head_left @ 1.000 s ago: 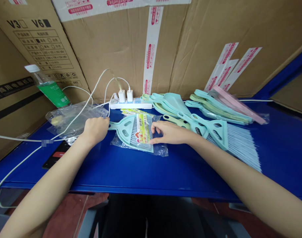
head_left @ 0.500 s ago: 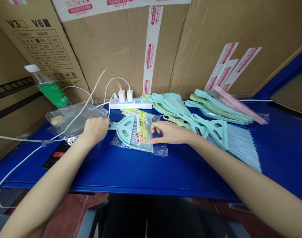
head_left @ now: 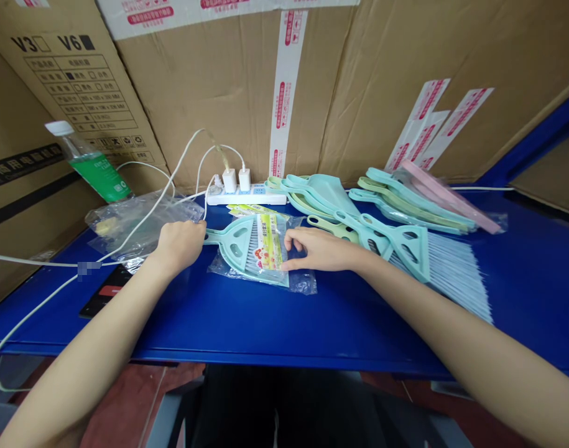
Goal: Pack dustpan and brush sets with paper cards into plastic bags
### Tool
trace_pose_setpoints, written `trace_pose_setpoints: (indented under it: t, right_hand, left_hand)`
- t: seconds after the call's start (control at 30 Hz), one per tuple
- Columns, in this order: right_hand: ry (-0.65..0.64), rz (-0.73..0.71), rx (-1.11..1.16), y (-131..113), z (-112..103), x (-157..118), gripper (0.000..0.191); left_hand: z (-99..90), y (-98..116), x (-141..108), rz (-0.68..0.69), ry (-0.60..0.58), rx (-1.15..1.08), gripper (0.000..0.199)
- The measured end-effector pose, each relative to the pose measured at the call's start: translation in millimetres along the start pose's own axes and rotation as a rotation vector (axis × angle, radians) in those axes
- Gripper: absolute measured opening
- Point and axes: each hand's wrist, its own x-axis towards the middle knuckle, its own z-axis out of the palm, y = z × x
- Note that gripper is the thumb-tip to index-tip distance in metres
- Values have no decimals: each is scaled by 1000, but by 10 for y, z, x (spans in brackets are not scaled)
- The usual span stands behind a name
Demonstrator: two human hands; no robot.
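has the left hand (head_left: 181, 249) clenched at the handle end of a mint dustpan (head_left: 235, 242), mid-table on the blue tabletop (head_left: 312, 330). rests the right hand (head_left: 321, 249) against the right side of the clear bag (head_left: 306, 284) round that dustpan, with fingers curled and thumb apart; cannot tell whether pinching the film.

as for progress, shows this one set bagged, with its printed card (head_left: 269, 241) in place over the bristles. to the right, shows bare brushes (head_left: 417, 249) free of film, and beyond, at far middle, loose dustpans (head_left: 333, 193) overlapping. at far right, includes more pans (head_left: 419, 208), mint, green and pink, at least partly in film; cannot tell how many in all. near the power strip (head_left: 247, 196), shows loose cards (head_left: 251, 210); at left, crumpled film (head_left: 139, 218) beside a bottle (head_left: 100, 177).

in texture, runs from smooth, matt, moulded plastic to fine, straight, pale blue-grey bristles fanning wide at right. in shape, curves from slim looped handles into flared pans, with rounded cut-outs in the brush head. in the film, glints and wrinkles, thin and slack.
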Motion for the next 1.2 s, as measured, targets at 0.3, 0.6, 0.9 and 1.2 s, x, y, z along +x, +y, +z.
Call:
trace_pose_setpoints:
  t: [0.3, 0.6, 0.9, 1.2]
  right_hand:
    - [-8, 7, 7, -30, -16, -3, 37]
    - [7, 12, 9, -13, -3, 6, 38]
    - [14, -4, -3, 22, 16, 9, 37]
    - [15, 7, 0, 8, 13, 6, 37]
  left_hand:
    - [2, 3, -6, 3, 4, 10, 39]
    - [-5, 0, -15, 8, 8, 7, 40]
    - [-21, 9, -19, 9, 5, 1, 40]
    - [-13, 6, -19, 16, 3, 8, 42]
